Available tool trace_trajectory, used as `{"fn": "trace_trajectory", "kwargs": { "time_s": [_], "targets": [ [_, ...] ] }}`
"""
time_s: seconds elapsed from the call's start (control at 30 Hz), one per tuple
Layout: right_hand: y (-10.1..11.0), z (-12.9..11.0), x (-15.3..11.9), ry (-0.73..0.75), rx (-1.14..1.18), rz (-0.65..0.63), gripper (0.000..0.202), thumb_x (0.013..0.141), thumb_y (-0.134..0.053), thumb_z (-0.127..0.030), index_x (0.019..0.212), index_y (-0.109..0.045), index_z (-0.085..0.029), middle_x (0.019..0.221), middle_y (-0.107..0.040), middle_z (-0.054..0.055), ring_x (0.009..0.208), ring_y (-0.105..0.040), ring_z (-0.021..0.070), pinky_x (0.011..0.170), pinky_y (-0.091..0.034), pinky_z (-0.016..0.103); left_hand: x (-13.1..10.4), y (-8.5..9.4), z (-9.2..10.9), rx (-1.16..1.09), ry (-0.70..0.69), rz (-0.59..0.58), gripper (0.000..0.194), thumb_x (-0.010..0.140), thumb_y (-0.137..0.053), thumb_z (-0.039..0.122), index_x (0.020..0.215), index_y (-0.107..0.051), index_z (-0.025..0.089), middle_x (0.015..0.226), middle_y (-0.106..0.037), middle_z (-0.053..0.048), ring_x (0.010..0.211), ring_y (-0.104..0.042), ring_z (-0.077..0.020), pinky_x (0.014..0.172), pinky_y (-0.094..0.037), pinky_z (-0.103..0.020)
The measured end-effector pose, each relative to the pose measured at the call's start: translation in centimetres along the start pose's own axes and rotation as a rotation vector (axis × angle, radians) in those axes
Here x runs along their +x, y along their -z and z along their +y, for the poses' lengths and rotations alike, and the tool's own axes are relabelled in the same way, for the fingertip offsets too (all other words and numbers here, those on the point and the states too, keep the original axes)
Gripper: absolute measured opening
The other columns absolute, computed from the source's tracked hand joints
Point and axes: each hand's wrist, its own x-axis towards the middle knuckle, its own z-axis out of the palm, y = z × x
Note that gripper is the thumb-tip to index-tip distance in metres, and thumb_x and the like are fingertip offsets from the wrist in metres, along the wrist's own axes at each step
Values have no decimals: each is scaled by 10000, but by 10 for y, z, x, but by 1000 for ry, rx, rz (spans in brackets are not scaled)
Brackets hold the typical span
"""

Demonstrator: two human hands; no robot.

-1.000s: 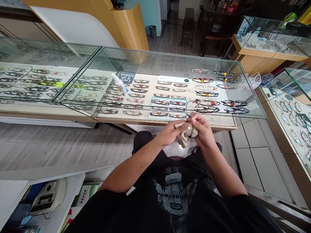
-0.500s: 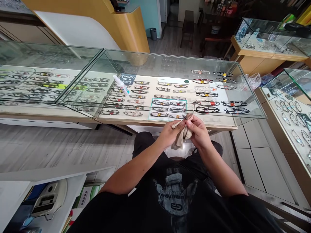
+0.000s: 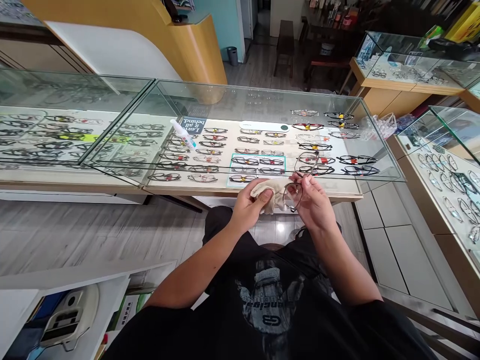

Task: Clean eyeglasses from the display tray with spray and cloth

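Note:
My left hand (image 3: 250, 202) is closed on a beige cloth (image 3: 270, 191), its thumb pressed over the folds. In my right hand (image 3: 317, 200) is a pair of thin-rimmed eyeglasses (image 3: 292, 196), pinched near the middle of the frame. One lens hangs low beside the cloth, the other points up in front of the showcase. Whether the cloth touches the near rim I cannot tell. On the glass top, left of my hands, lies a white spray bottle (image 3: 183, 134).
A glass showcase (image 3: 247, 95) with several rows of eyeglass frames spans the space before me. More showcases stand on the right (image 3: 450, 165). An open white cabinet (image 3: 108, 285) is at lower left. A wooden counter (image 3: 202, 50) rises behind.
My hands have moved apart slightly. The eyeglasses have turned so the lower lens shows clear of the cloth, which now stays in my left hand.

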Motion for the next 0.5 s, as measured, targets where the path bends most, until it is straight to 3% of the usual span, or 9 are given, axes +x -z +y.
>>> {"fn": "trace_trajectory", "kwargs": {
  "time_s": [0.13, 0.23, 0.33, 0.5],
  "targets": [
    [-2, -4, -6, -26, 27, 33, 262, 802, -923, -404, 806, -703, -263, 1086, -736, 15, 1058, -666, 184, 887, -557, 309, -2, 3, -3, 297, -530, 71, 372, 946, -799, 364, 1284, -729, 224, 1165, -807, -84, 1037, -765, -230, 892, -605, -323],
    [-5, -3, -9, -116, 78, 29, 228, 813, -916, -399, 853, -743, -256, 1030, -757, 11, 946, -679, 172, 847, -571, 309, 2, 3, -6, 464, -927, 16, 480, 960, -761, 205, 1426, -650, 243, 1340, -776, -114, 1248, -737, -260, 1037, -608, -394],
    [-10, 0, -11, -229, 123, 3, 220, 836, -893, -409, 877, -766, -234, 931, -757, 18, 800, -661, 167, 767, -581, 318, 8, 4, -6, 595, -1106, -76, 472, 1001, -694, 179, 1464, -623, 245, 1376, -767, -106, 1316, -716, -246, 1048, -626, -398],
    [-15, 7, -12, -368, 210, -2, 240, 830, -903, -380, 971, -790, -223, 873, -739, -5, 729, -616, 133, 663, -549, 251, 21, 4, 5, 667, -1231, -155, 388, 1020, -661, 159, 1405, -674, 202, 1354, -778, -115, 1346, -704, -222, 1009, -608, -338]
  ]
}}
